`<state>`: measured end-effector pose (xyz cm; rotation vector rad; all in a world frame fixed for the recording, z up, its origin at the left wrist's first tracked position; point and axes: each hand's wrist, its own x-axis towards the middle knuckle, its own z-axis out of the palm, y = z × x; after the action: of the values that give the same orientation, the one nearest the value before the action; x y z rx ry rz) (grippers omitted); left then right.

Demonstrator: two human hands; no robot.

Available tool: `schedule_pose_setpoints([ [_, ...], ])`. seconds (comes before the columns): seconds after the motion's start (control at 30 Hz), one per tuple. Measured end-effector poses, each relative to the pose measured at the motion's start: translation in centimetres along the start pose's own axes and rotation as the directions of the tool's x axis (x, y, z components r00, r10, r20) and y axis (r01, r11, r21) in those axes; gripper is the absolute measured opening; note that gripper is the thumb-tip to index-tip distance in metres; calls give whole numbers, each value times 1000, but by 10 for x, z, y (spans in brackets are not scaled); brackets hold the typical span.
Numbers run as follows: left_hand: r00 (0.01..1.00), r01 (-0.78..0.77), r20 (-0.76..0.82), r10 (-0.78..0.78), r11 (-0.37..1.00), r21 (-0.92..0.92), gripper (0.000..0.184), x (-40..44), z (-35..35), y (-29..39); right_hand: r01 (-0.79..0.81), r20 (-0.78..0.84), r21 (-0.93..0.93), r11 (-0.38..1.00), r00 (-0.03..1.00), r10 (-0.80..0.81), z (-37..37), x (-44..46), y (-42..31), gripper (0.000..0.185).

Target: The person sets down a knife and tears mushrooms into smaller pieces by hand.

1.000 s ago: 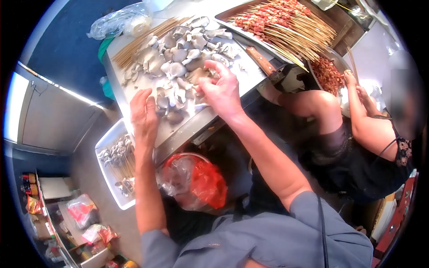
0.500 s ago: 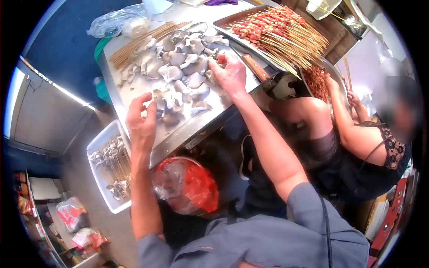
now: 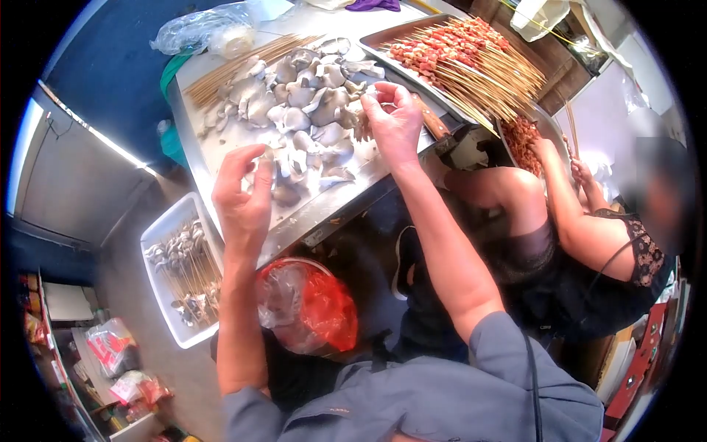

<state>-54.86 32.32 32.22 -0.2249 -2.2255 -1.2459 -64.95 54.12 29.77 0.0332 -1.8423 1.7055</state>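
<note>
Grey oyster mushrooms (image 3: 302,99) lie in a heap on the metal table (image 3: 283,236). My left hand (image 3: 245,188) is at the heap's lower left edge, thumb and fingers apart, nothing visible between them. At the heap's right side is my right hand (image 3: 394,121), its thumb and fingertips curled together near a mushroom; whether something small is pinched there is too unclear to tell. Bare wooden skewers (image 3: 228,74) lie along the back left of the heap. The knife's wooden handle (image 3: 433,119) is just right of my right hand.
Skewered red meat (image 3: 471,59) fills a metal tray at the back right. Beside it, a co-worker (image 3: 582,243) reaches into a bowl of meat pieces (image 3: 519,144). A white bin (image 3: 158,295) of mushroom skewers stands lower left. A red bag (image 3: 328,309) lines a bucket below the table.
My right hand has moved from the middle of the heap to its right side. The co-worker's hand has moved into the bowl of meat. The view has shifted slightly.
</note>
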Motion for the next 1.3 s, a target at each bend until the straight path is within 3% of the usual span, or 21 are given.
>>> schedule_pose_setpoints([
  [0.1,996,-59,65,64,996,-74,24,-3,10,6,-47,43,77,996,998,44,-1,-5,-2,25],
  [0.17,993,-84,79,90,994,-72,25,-6,14,7,-178,30,309,934,984,177,0,-5,-6,23],
  [0.33,991,-88,86,98,989,-118,27,-8,21,11,-254,18,436,864,962,273,-5,-1,-6,16],
  [0.4,990,-89,104,98,992,-89,31,-7,19,17,-462,200,581,670,879,432,-6,-5,-5,13],
  [0.47,989,-87,117,94,995,-57,35,-6,17,24,-514,266,603,610,850,454,-3,-16,-14,12],
  [0.57,977,-177,115,181,983,-43,56,-4,19,27,-569,375,595,567,821,431,2,-31,-33,13],
  [0.63,980,-167,102,172,985,-52,56,-5,21,24,-587,431,586,559,809,399,7,-44,-40,14],
  [0.77,986,-143,69,152,982,-124,47,-6,23,24,-718,560,598,355,692,456,18,-63,-52,14],
  [0.9,995,-88,7,97,933,-348,28,-6,19,7,-700,611,524,486,706,358,17,-64,-48,15],
  [0.93,995,-87,7,95,934,-346,28,-5,17,8,-672,620,465,577,712,329,17,-65,-50,15],
  [0.97,1000,3,6,0,878,-479,24,-4,15,10,-633,631,403,662,716,300,16,-67,-52,16],
  [1.0,995,86,18,-94,795,-601,21,-3,13,10,-634,631,402,661,715,301,17,-69,-54,16],
  [1.07,994,104,27,-109,811,-575,22,0,3,3,-554,660,326,766,713,234,17,-73,-58,18],
  [1.13,973,224,85,-215,782,-581,23,2,-6,1,-522,657,294,801,719,227,14,-73,-66,18],
  [1.3,959,206,274,-75,846,-491,20,8,-22,-4,-372,611,238,897,775,159,11,-72,-69,23],
])
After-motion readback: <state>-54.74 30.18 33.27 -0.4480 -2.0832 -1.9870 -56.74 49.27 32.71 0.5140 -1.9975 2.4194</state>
